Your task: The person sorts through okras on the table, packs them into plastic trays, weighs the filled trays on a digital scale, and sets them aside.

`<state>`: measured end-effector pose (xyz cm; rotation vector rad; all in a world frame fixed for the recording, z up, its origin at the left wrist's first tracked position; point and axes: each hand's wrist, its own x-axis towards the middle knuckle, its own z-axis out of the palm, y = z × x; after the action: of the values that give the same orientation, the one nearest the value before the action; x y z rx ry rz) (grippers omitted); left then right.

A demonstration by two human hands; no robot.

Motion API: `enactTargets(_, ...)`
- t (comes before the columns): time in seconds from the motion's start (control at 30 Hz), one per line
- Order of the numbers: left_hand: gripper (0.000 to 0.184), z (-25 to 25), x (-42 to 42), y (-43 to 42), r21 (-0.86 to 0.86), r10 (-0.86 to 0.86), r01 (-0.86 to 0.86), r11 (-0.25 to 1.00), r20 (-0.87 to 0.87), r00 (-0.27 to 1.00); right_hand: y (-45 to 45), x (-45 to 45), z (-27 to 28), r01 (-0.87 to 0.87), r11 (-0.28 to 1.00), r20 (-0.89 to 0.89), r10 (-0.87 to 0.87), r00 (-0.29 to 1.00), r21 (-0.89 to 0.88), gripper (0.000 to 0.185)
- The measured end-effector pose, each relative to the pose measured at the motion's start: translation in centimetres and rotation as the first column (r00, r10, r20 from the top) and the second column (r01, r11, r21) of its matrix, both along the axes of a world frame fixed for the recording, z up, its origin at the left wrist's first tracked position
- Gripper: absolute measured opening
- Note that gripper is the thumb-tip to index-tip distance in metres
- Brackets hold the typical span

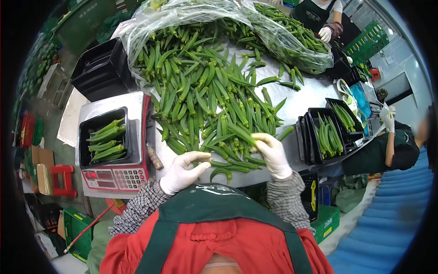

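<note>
A large heap of green okra (200, 96) covers the metal table before me. My right hand (274, 156), in a white glove, pinches one okra pod (242, 134) by its stem end above the near side of the heap. My left hand (183, 173), gloved too, is at the table's near edge with thumb and forefinger apart and nothing between them. A curved okra pod (221, 174) lies just right of it. Left of that hand, a black tray (104, 157) with several okra pods sits on a red-framed weighing scale (121, 179).
A wooden-handled tool (154, 158) lies beside the scale. Stacked black trays (98, 68) stand back left; okra-filled trays (328, 137) stand at right. A clear plastic bag (292, 45) of okra lies at the back. Co-workers (404, 146) stand at right and back right.
</note>
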<state>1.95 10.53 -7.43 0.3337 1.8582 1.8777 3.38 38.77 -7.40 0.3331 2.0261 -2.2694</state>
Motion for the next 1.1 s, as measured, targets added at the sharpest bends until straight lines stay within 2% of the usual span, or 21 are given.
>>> enactTargets(0.03, 0.027, 0.0, -0.2, -0.1, -0.005, -0.008, 0.008, 1.000, -0.002, 1.000, 1.3, 1.5, 1.6, -0.056, 0.997, 0.024, 0.055, 0.998, 0.061, 0.023)
enactTargets(0.07, 0.027, -0.1, -0.2, -0.2, 0.020, 0.006, -0.007, 1.000, 0.027, 1.000, 4.2, 3.0, 2.0, -0.217, 0.954, 0.027, 0.216, 0.976, 0.205, 0.022)
enactTargets(0.1, 0.027, -0.1, -0.2, -0.2, 0.049, 0.022, -0.025, 0.998, 0.059, 0.998, 6.9, 4.8, 2.4, -0.300, 0.931, 0.091, 0.287, 0.954, 0.209, 0.021)
enactTargets(0.13, 0.027, -0.3, -0.3, -0.3, 0.081, 0.042, -0.049, 0.995, 0.092, 0.995, 8.9, 6.4, 3.0, -0.301, 0.907, 0.143, 0.270, 0.952, 0.294, 0.019)
enactTargets(0.17, 0.028, -0.9, -0.5, -0.3, 0.064, 0.028, -0.032, 0.997, 0.075, 0.997, 10.7, 7.8, 2.5, -0.263, 0.839, 0.228, 0.171, 0.958, 0.475, 0.018)
enactTargets(0.2, 0.028, -1.0, -0.5, 0.0, 0.073, 0.026, -0.033, 0.997, 0.089, 0.996, 10.7, 8.0, 2.7, -0.179, 0.784, 0.211, 0.063, 0.975, 0.595, 0.017)
enactTargets(0.27, 0.028, -1.2, -0.5, 0.6, 0.085, 0.018, -0.029, 0.996, 0.124, 0.992, 9.8, 6.8, 2.1, -0.038, 0.749, 0.074, -0.016, 0.997, 0.661, 0.019)
enactTargets(0.3, 0.027, -1.1, -0.6, 0.9, 0.030, -0.012, 0.010, 0.999, 0.056, 0.998, 7.7, 5.2, 2.2, 0.013, 0.787, 0.012, -0.026, 1.000, 0.617, 0.019)
enactTargets(0.33, 0.027, -0.9, -0.3, 1.1, 0.022, -0.020, 0.019, 1.000, 0.051, 0.998, 6.0, 3.6, 1.5, 0.045, 0.750, -0.099, 0.028, 0.995, 0.660, 0.019)
enactTargets(0.37, 0.027, -0.5, -0.1, 1.2, 0.012, -0.027, 0.026, 1.000, 0.040, 0.999, 4.6, 1.9, 0.5, 0.043, 0.703, -0.134, 0.075, 0.988, 0.710, 0.018)
enactTargets(0.43, 0.027, -0.1, 0.1, 1.0, 0.034, -0.036, 0.034, 0.999, 0.063, 0.997, 2.2, -1.5, -1.9, 0.140, 0.587, -0.262, 0.127, 0.957, 0.797, 0.019)
enactTargets(0.53, 0.027, -0.4, 0.3, -0.5, -0.029, 0.001, -0.001, 1.000, 0.010, 1.000, 0.7, -4.9, -3.7, 0.285, 0.339, -0.312, 0.028, 0.950, 0.897, 0.018)
enactTargets(0.67, 0.025, -1.4, 0.6, -1.1, 0.029, 0.091, -0.096, 0.995, 0.156, 0.984, 1.3, -8.3, -4.9, 0.101, -0.059, -0.098, 0.042, 0.994, 0.993, 0.025)
enactTargets(0.7, 0.024, -1.3, 0.7, -1.0, 0.050, 0.072, -0.081, 0.995, 0.173, 0.982, 1.4, -8.9, -5.0, 0.073, -0.110, -0.070, 0.030, 0.997, 0.991, 0.024)
enactTargets(0.73, 0.025, -1.7, 0.5, -0.8, 0.063, 0.036, -0.043, 0.997, 0.110, 0.993, 1.4, -9.4, -5.1, 0.046, -0.162, -0.043, 0.018, 0.999, 0.986, 0.023)
enactTargets(0.83, 0.025, -1.2, 0.5, -0.6, 0.044, 0.023, -0.027, 0.999, 0.087, 0.996, 2.8, -9.6, -6.7, 0.121, 0.018, -0.121, 0.025, 0.992, 0.993, 0.021)
enactTargets(0.87, 0.025, -1.3, 0.4, -0.7, 0.060, 0.037, -0.042, 0.997, 0.092, 0.995, 3.6, -9.6, -7.1, 0.161, 0.182, -0.152, -0.060, 0.986, 0.970, 0.023)
enactTargets(0.93, 0.024, -1.5, 0.1, -0.8, 0.054, 0.063, -0.069, 0.996, 0.114, 0.991, 5.3, -8.4, -5.7, 0.277, 0.330, -0.262, -0.088, 0.961, 0.903, 0.027)
enactTargets(1.0, 0.024, -1.5, 0.1, -1.1, 0.003, 0.081, -0.083, 0.997, 0.155, 0.985, 5.9, -4.8, 0.6, 0.174, 0.554, -0.144, -0.098, 0.985, 0.814, 0.027)
enactTargets(1.1, 0.024, -2.2, -0.3, -0.8, 0.050, 0.087, -0.096, 0.994, 0.171, 0.981, 8.8, 2.8, 7.5, -0.099, 0.512, 0.077, 0.064, 0.995, 0.853, 0.023)
